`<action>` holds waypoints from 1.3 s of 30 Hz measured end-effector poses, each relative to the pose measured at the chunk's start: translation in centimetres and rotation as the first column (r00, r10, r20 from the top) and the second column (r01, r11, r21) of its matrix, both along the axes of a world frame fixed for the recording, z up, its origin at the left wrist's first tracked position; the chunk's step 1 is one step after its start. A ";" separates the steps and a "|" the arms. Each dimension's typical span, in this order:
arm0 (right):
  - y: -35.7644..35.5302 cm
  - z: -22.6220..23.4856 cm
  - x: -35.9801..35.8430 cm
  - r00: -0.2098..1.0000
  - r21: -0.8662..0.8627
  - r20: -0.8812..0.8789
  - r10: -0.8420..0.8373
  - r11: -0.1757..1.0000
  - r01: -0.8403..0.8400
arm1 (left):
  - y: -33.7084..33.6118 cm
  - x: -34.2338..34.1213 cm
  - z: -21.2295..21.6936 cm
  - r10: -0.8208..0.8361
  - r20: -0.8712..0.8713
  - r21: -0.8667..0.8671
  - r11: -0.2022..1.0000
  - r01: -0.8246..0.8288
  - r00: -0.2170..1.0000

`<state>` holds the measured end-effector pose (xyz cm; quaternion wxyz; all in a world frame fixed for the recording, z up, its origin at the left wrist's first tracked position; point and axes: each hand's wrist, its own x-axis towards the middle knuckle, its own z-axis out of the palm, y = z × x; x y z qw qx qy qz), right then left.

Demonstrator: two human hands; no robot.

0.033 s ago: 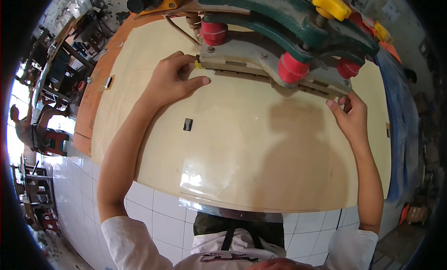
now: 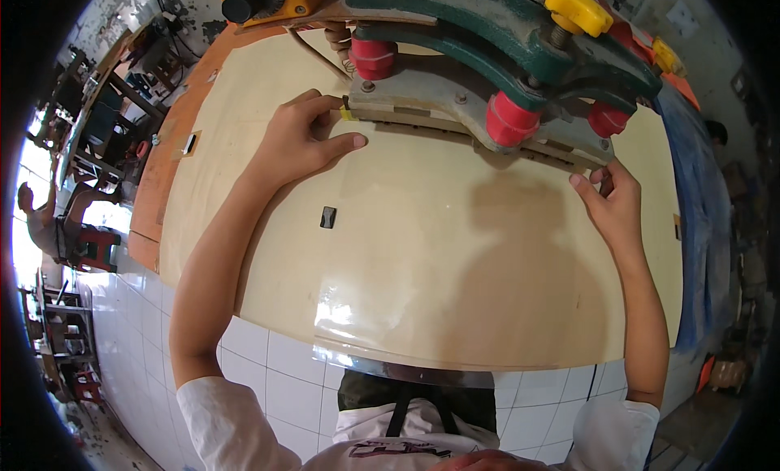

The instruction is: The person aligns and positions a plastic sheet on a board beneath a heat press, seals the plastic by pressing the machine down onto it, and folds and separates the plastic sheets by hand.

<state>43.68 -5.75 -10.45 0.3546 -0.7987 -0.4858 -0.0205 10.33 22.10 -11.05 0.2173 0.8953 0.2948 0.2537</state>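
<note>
A green and grey press machine (image 2: pixel 487 45) with red rubber-like mounts stands over the tabletop, and a long narrow bar (image 2: pixel 422 123) runs along the lower front edge of its head. My left hand (image 2: pixel 296 138) is at the bar's left end, beside a small yellow piece (image 2: pixel 346 114). Its thumb is stretched apart from the index finger, whose tip reaches the bar's end; the other fingers are partly hidden. At the bar's right end is my right hand (image 2: pixel 615 199), with bent fingers and the thumb slightly apart. No separate object shows in either hand.
A glossy cream sheet (image 2: pixel 390 244) covers the table, with a small black block (image 2: pixel 327 218) on it. A yellow knob (image 2: pixel 577 8) tops the machine. Blue plastic (image 2: pixel 695 227) hangs at the right. Far left, a person (image 2: pixel 57 219) sits on a red stool (image 2: pixel 99 250).
</note>
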 end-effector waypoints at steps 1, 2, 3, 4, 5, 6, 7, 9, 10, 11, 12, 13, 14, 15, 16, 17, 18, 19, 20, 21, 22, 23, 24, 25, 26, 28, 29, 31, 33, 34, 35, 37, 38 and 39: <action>0.0 0.2 -0.1 1.000 -0.015 0.003 -0.004 1.000 0.004 | 0.0 0.0 0.0 0.000 -0.001 0.000 1.000 0.000 1.000; 0.0 0.3 -0.2 1.000 -0.030 0.007 -0.009 1.000 0.009 | 0.0 0.0 -0.1 -0.001 0.002 -0.002 1.000 0.001 1.000; -0.1 0.2 -0.2 1.000 -0.030 0.006 -0.009 1.000 0.009 | -0.1 0.0 -0.1 -0.001 0.004 -0.005 1.000 0.001 1.000; -0.1 0.1 -0.1 1.000 -0.027 0.000 -0.010 1.000 0.010 | -0.1 0.0 -0.1 -0.001 0.006 -0.004 1.000 0.001 1.000; -0.1 0.1 -0.1 1.000 -0.024 -0.005 -0.011 1.000 0.011 | -0.1 0.0 -0.1 -0.004 0.019 -0.001 1.000 0.004 1.000; -0.1 0.1 -0.1 1.000 -0.022 -0.004 -0.010 1.000 0.010 | -0.2 0.0 0.0 -0.007 0.032 0.002 1.000 0.007 0.999; -0.1 0.1 -0.1 1.000 -0.031 -0.004 -0.015 0.999 0.015 | -0.3 0.0 0.1 -0.006 0.032 0.002 1.000 0.006 0.999; -0.1 0.1 -0.1 1.000 -0.039 -0.003 -0.018 0.999 0.018 | -0.6 0.0 0.6 -0.034 0.023 -0.008 0.999 0.034 0.999; 0.0 0.1 -0.1 1.000 -0.025 0.002 -0.014 1.000 0.014 | -0.6 0.0 0.5 -0.032 0.022 -0.010 0.999 0.032 0.999; 0.0 0.1 -0.1 1.000 -0.011 0.007 -0.010 1.000 0.010 | -0.6 0.1 0.5 -0.036 0.024 0.008 0.999 0.036 0.999; -0.1 0.1 -0.1 1.000 -0.014 0.006 -0.007 1.000 0.007 | -0.5 0.1 0.4 -0.040 0.025 0.026 0.999 0.040 0.999; -0.1 0.0 -0.1 1.000 -0.020 0.008 -0.015 1.000 0.015 | -0.6 0.1 0.4 -0.035 0.022 0.025 0.999 0.034 0.999; -0.1 -0.1 0.0 1.000 -0.025 0.010 -0.022 0.999 0.022 | -0.6 0.1 0.4 -0.034 0.035 -0.003 0.999 0.034 0.999; 0.0 -0.2 0.0 1.000 -0.026 0.007 -0.016 1.000 0.017 | -0.7 0.1 0.3 -0.032 0.048 -0.032 0.999 0.034 0.998; 0.0 -0.1 0.0 1.000 -0.025 0.015 -0.018 1.000 0.019 | -0.6 0.1 0.3 -0.030 0.049 -0.033 0.999 0.032 0.998; -0.1 0.0 0.0 1.000 -0.023 0.024 -0.021 1.000 0.021 | -0.5 0.0 0.2 -0.030 0.042 -0.022 0.999 0.031 0.999; -0.1 -0.1 0.1 1.000 -0.024 0.024 -0.019 1.000 0.019 | -0.4 0.0 0.2 -0.029 0.035 -0.012 0.999 0.030 0.999; -0.1 -0.4 0.4 1.000 -0.012 0.023 -0.003 1.000 0.004 | -0.4 0.0 0.1 -0.026 0.035 -0.017 1.000 0.027 0.999; -0.1 -0.6 0.6 1.000 0.001 0.023 0.012 1.000 -0.012 | -0.4 0.0 0.1 -0.029 0.025 0.002 1.000 0.029 0.999; -0.1 -0.6 0.5 1.000 -0.004 0.022 0.015 1.000 -0.015 | -0.3 -0.1 0.0 -0.032 0.016 0.021 0.999 0.032 0.999; 0.0 -0.5 0.4 1.000 0.005 0.022 0.016 1.000 -0.016 | -0.3 -0.1 0.0 -0.027 0.016 0.019 0.999 0.027 1.000; 0.0 -0.4 0.2 1.000 0.013 0.021 0.017 1.000 -0.018 | -0.3 -0.2 0.0 -0.029 0.012 0.024 0.999 0.029 0.999; 0.0 -0.5 0.2 1.000 0.011 0.021 0.023 1.000 -0.023 | -0.3 -0.2 0.0 -0.031 0.009 0.030 0.999 0.031 0.999; -0.1 -0.5 0.4 1.000 0.009 0.023 0.014 1.000 -0.015 | -0.4 -0.1 0.1 -0.027 0.009 0.030 0.999 0.027 1.000; -0.1 -0.5 0.5 1.000 0.007 0.025 0.006 1.000 -0.006 | -0.5 -0.1 0.1 -0.035 0.024 0.022 0.999 0.034 0.999; -0.2 -0.7 0.7 0.999 0.016 0.036 0.014 1.000 -0.015 | -0.6 0.0 0.2 -0.037 0.039 0.015 0.999 0.036 0.999; -0.1 -0.8 0.6 0.999 0.026 0.047 0.018 0.999 -0.019 | -0.6 -0.1 0.3 -0.029 0.034 0.020 0.999 0.028 0.999; 0.0 -0.7 0.5 0.999 0.026 0.039 0.024 0.999 -0.025 | -0.6 -0.1 0.3 -0.019 0.031 0.025 1.000 0.018 0.999; 0.0 -0.7 0.4 0.999 0.024 0.032 0.027 0.999 -0.028 | -0.6 -0.1 0.1 -0.011 0.022 0.008 1.000 0.010 1.000; 0.1 -0.8 0.4 0.999 0.036 0.016 0.027 0.999 -0.028 | -0.5 -0.2 0.1 -0.008 0.023 0.008 1.000 0.008 1.000; 0.1 -0.8 0.3 1.000 0.049 0.000 0.028 0.998 -0.028 | -0.5 -0.2 0.1 -0.011 0.023 0.021 1.000 0.011 1.000; 0.0 -0.8 0.5 1.000 0.043 0.011 0.029 0.999 -0.029 | -0.4 -0.2 0.0 -0.013 0.024 0.033 0.999 0.012 1.000; 0.0 -0.9 0.6 0.999 0.037 0.020 0.027 0.999 -0.028 | -0.3 -0.2 0.0 -0.020 0.024 0.044 0.999 0.019 1.000; 0.0 -1.0 0.7 0.999 0.036 0.021 0.029 0.999 -0.029 | -0.2 -0.2 -0.1 -0.026 0.025 0.055 0.998 0.025 0.999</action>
